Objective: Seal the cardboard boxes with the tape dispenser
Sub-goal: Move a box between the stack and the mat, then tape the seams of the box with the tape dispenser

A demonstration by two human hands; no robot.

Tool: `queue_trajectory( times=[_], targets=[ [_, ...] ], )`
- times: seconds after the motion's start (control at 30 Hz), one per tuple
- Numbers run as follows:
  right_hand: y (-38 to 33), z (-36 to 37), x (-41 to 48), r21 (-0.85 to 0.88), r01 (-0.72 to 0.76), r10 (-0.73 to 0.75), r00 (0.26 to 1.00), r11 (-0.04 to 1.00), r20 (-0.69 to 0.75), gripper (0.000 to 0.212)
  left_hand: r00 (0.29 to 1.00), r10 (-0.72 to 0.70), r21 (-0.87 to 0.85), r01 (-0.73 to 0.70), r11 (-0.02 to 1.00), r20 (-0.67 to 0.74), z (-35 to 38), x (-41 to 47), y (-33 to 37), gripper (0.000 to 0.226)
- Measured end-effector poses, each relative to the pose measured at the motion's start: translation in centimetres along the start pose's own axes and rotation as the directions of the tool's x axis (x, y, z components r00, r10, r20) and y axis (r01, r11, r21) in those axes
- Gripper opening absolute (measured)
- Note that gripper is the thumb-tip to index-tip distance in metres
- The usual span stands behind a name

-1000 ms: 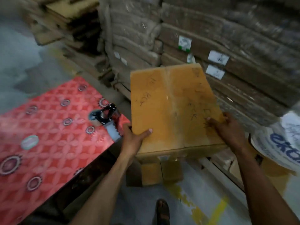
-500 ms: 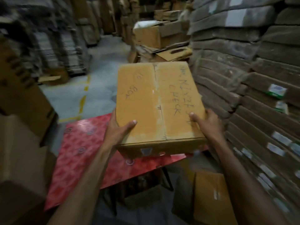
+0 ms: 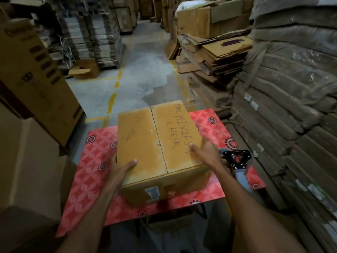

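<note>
A closed brown cardboard box (image 3: 156,143) with handwriting on its top flaps rests on the red patterned table (image 3: 91,179). My left hand (image 3: 119,172) grips its near left corner, thumb on top. My right hand (image 3: 206,152) grips the right edge, fingers curled over the top flap. The centre seam between the flaps runs away from me. A tape dispenser (image 3: 237,161) with a black frame and grey handle lies on the table just right of my right hand.
Tall stacks of flattened cardboard (image 3: 291,88) rise close on the right. Large brown cartons (image 3: 36,79) crowd the left. An aisle of grey floor with yellow lines (image 3: 127,70) runs ahead beyond the table.
I have turned with the box and lowered it from mid-air onto the red table. The tape dispenser has come back into view at the right.
</note>
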State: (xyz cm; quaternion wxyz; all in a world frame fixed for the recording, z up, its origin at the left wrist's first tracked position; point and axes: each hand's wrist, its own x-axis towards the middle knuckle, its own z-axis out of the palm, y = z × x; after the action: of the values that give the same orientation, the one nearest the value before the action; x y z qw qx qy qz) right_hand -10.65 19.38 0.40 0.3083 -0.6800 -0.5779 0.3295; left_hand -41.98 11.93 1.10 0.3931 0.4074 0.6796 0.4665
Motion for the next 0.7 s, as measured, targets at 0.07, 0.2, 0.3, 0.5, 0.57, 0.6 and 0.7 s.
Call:
queue_trajectory(
  times=[0.07,0.2,0.3,0.5,0.57,0.6,0.7],
  targets=[
    [-0.4,-0.4,1.4,0.006,-0.003,0.003,0.999,1.000,0.034,0.040,0.998,-0.049,0.017,0.049,0.999,-0.034,0.1,1.6,-0.4,0.071],
    [2.7,-2.1,3.0,0.142,-0.112,0.128,0.986,0.983,-0.107,0.025,0.998,-0.064,0.101,0.065,0.993,-0.012,-0.9,5.5,-0.5,0.077],
    [9.1,-2.8,2.3,-0.057,-0.356,0.326,0.901,0.933,-0.287,0.044,0.999,-0.033,0.142,0.028,0.989,0.031,-0.8,8.1,0.5,0.086],
    [20.3,-0.8,1.1,-0.251,-0.614,0.573,0.789,0.749,-0.221,0.066,0.989,0.062,0.238,-0.093,0.967,0.134,0.2,11.8,1.9,0.091],
    [21.5,-0.5,1.5,-0.276,-0.603,0.572,0.797,0.748,-0.192,0.044,0.991,0.038,0.269,-0.071,0.961,0.127,0.3,12.4,2.0,0.083],
    [21.3,-0.5,1.8,-0.253,-0.601,0.568,0.799,0.758,-0.198,0.040,0.992,0.028,0.270,-0.061,0.961,0.123,0.3,12.6,1.8,0.083],
    [20.2,-1.2,3.6,-0.198,-0.580,0.547,0.813,0.790,-0.198,0.051,0.992,0.004,0.243,-0.034,0.970,0.124,0.0,12.6,1.5,0.088]
  ],
)
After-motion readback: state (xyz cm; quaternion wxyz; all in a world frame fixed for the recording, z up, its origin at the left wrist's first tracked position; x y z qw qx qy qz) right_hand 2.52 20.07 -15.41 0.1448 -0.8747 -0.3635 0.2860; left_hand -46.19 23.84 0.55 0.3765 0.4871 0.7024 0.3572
